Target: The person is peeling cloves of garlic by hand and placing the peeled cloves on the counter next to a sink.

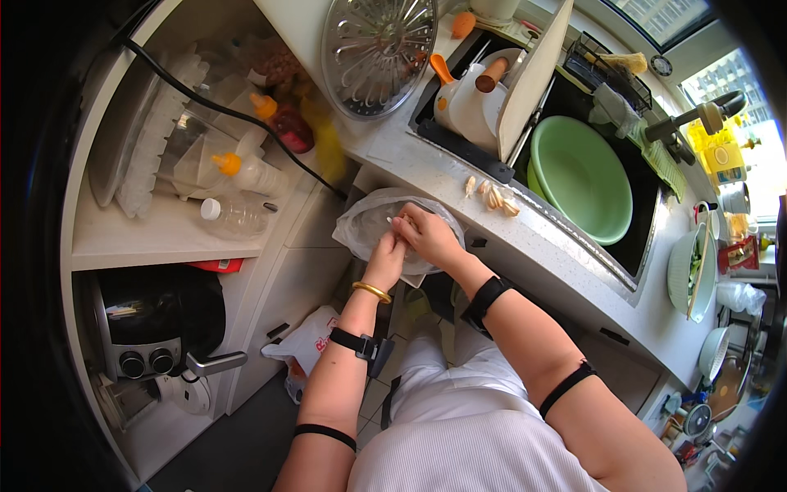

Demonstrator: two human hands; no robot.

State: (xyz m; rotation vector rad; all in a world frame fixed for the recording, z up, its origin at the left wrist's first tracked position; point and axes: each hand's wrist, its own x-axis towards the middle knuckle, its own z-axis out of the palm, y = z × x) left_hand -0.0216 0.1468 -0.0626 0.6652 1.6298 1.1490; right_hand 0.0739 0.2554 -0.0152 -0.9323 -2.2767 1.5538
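Note:
My two hands meet over a bin lined with a translucent plastic bag (pixel 363 215), below the counter's front edge. My left hand (pixel 387 258), with a gold bangle at its wrist, and my right hand (pixel 428 237) pinch a small pale piece between them; it looks like a garlic clove, mostly hidden by the fingers. Several unpeeled garlic cloves (pixel 494 198) lie on the counter at the sink's rim, up and to the right of my hands.
A green basin (pixel 581 178) sits in the sink. Left of it, a cutting board (pixel 533 80) stands beside dishes in a rack, near a perforated steel steamer plate (pixel 380 55). Open shelves at left hold bottles and an air fryer (pixel 160 320). A black cable (pixel 230 111) crosses them.

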